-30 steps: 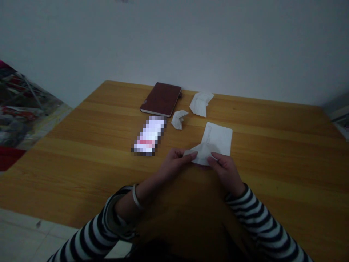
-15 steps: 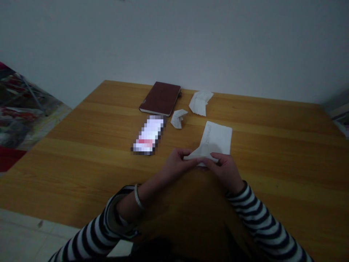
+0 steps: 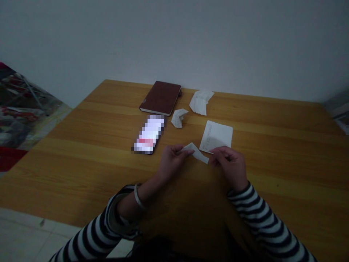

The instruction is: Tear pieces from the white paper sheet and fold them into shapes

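My left hand (image 3: 173,162) pinches a folded piece of white paper (image 3: 198,153) between thumb and fingers, above the wooden table. The paper slants down to the right, with a peak near its upper left. My right hand (image 3: 230,165) is just beyond its right end, fingers curled together and nothing visible in them; whether a fingertip touches the paper is unclear. Behind the right hand lies a stack of white paper sheets (image 3: 217,134) with print along its left side, its near edge partly covered by the fingers.
A small folded-paper piece (image 3: 178,118) and a larger bundle of folded papers (image 3: 201,102) lie farther back. To their left are a dark red notebook (image 3: 161,97) and a phone (image 3: 149,134) with a lit, blurred screen. A wall (image 3: 174,40) stands behind the table (image 3: 272,145).
Both hands held the folded paper before. The right fingers have moved off it to the right, while the left hand has shifted slightly left and tilted the paper, uncovering more of the stack.
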Motion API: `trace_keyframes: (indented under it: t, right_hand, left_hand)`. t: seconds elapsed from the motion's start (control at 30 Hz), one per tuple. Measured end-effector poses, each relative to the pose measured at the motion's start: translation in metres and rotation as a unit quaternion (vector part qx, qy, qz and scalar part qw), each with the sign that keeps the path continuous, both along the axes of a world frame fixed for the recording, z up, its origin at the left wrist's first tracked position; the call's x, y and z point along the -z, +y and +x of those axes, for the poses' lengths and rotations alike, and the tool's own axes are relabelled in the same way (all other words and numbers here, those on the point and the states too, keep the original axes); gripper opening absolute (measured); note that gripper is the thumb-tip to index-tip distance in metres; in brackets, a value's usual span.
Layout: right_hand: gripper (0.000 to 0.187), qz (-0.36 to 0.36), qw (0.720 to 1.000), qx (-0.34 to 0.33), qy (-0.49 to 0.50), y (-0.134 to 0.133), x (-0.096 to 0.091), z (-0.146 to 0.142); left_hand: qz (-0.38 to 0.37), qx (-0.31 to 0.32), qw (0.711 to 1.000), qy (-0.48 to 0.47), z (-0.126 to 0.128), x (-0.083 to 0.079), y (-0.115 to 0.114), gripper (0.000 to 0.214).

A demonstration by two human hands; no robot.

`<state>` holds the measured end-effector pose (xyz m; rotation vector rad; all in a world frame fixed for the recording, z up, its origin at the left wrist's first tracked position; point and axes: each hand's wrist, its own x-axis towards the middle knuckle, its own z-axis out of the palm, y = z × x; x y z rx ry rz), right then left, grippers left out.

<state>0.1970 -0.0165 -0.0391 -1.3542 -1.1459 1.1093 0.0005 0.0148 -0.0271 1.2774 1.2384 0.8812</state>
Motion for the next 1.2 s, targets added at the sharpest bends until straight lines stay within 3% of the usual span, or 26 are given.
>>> trace_keyframes:
  t: [0.07,0.17,0.27,0.4,0.5,0.6,0.67,0.73,0.8,0.9,1.0,1.1,1.2]
  right_hand:
    - [0.043,-0.036,0.996,-0.059,0.047,-0.002,-0.002,0.000]
    - [0.061,-0.087,0.981,-0.122,0.123,-0.004,-0.003,-0.003]
    - [0.056,-0.120,0.972,-0.107,0.170,-0.005,-0.002,-0.005]
    - [0.048,-0.131,0.968,-0.105,0.184,-0.002,-0.002,-0.002]
    - [0.050,-0.108,0.977,-0.099,0.157,0.000,-0.001,0.001]
    - [0.042,-0.058,0.990,-0.106,0.067,-0.002,-0.003,0.000]
    - [0.033,-0.002,0.996,-0.088,-0.019,-0.004,-0.004,-0.002]
    - [0.027,0.035,0.994,-0.058,-0.090,-0.006,-0.004,-0.004]
    - [0.028,0.037,0.993,-0.042,-0.107,-0.006,-0.002,-0.006]
    - [0.044,0.002,0.998,-0.058,-0.030,-0.004,0.004,-0.006]
    - [0.052,-0.044,0.996,-0.073,0.025,-0.002,0.009,-0.007]
    - [0.040,-0.039,0.998,-0.045,-0.034,-0.005,0.007,-0.010]
    - [0.025,0.032,0.989,-0.025,-0.139,-0.010,0.003,-0.016]
  left_hand:
    - [0.049,0.022,0.999,-0.007,0.000,0.000,0.000,0.020]
    - [0.132,0.106,0.984,-0.052,0.000,0.000,0.000,0.027]
    - [0.183,0.182,0.965,-0.050,-0.002,-0.002,0.000,0.031]
    - [0.191,0.238,0.952,-0.022,-0.005,-0.005,-0.001,0.035]
    - [0.156,0.193,0.967,-0.060,-0.004,-0.003,0.000,0.053]
    - [0.023,0.139,0.987,-0.078,-0.001,0.002,0.001,0.059]
    - [-0.060,0.168,0.981,-0.072,-0.001,0.006,0.002,0.059]
    - [-0.096,0.194,0.975,-0.057,-0.001,0.007,0.002,0.048]
    - [-0.097,0.182,0.978,-0.040,-0.002,0.007,0.002,0.033]
    - [-0.068,0.150,0.985,-0.041,-0.004,0.006,0.003,0.025]
    - [-0.041,0.157,0.986,-0.033,-0.005,0.006,0.005,0.024]
    - [-0.021,0.172,0.985,0.010,-0.004,0.007,0.005,0.027]
    - [-0.009,0.152,0.986,0.065,-0.004,0.008,0.003,0.028]
